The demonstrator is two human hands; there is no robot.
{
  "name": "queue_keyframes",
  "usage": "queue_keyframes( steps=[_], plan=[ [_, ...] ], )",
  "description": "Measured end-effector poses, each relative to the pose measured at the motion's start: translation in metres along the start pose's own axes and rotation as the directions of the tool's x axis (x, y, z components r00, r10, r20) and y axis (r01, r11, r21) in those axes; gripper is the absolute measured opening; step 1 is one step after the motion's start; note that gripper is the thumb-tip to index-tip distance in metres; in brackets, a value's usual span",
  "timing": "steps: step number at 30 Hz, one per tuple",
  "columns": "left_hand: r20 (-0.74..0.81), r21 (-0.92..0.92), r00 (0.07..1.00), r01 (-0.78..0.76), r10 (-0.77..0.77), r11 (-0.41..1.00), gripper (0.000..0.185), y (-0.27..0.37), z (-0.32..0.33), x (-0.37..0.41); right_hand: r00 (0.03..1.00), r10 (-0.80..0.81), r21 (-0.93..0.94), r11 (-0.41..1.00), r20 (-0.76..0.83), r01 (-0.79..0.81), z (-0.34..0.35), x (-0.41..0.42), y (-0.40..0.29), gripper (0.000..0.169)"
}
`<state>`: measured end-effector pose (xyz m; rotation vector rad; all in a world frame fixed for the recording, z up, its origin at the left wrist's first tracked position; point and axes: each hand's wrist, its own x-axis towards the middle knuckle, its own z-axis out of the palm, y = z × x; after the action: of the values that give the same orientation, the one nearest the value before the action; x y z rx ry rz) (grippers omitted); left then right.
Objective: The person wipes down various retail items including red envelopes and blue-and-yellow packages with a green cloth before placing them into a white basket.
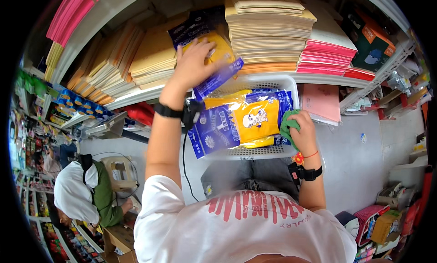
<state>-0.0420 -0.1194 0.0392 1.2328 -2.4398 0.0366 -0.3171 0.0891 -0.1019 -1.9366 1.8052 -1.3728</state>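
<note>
My left hand (195, 63) lies with fingers spread on top of a blue-and-yellow plastic packet (222, 48) on the shelf. The hand is slightly blurred, and the packet's blue end sticks out past the shelf edge. In my right hand (305, 131) is a bunched green cloth (289, 126), pressed against the right end of another packet (261, 121). That packet bears a cartoon figure and writing. It lies on further similar packets in a white perforated plastic basket (239, 155), in front of my lap.
Envelope-like brown paper stacks (271, 34) and pink-edged paper (326, 54) fill the shelf (317, 79) behind the basket. A dark green and orange box (370, 41) sits at the right. Further left, a person (76, 191) bends forward near a plastic stool (117, 170). A black cable (184, 167) hangs beside me.
</note>
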Motion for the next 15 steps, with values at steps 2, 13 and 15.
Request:
queue_keyframes(
  steps=[2, 13, 15],
  plan=[
    [-0.207, 0.169, 0.975, -0.048, 0.083, 0.984, 0.074, 0.021, -0.001, -0.023, 1.0, 0.011, 0.023, 1.0, 0.006, -0.011, -0.001, -0.003, 0.008, 0.025],
    [-0.464, 0.219, 0.852, -0.157, 0.244, 0.963, 0.036, -0.006, -0.023, -0.042, 0.999, -0.038, -0.061, 0.997, 0.006, 0.038, 0.0, 0.0, 0.003, 0.021],
    [-0.444, 0.267, 0.829, -0.239, 0.339, 0.934, 0.035, -0.031, -0.022, -0.022, 0.999, -0.045, -0.064, 0.997, 0.026, 0.047, 0.0, 0.001, -0.002, 0.021]
  ],
)
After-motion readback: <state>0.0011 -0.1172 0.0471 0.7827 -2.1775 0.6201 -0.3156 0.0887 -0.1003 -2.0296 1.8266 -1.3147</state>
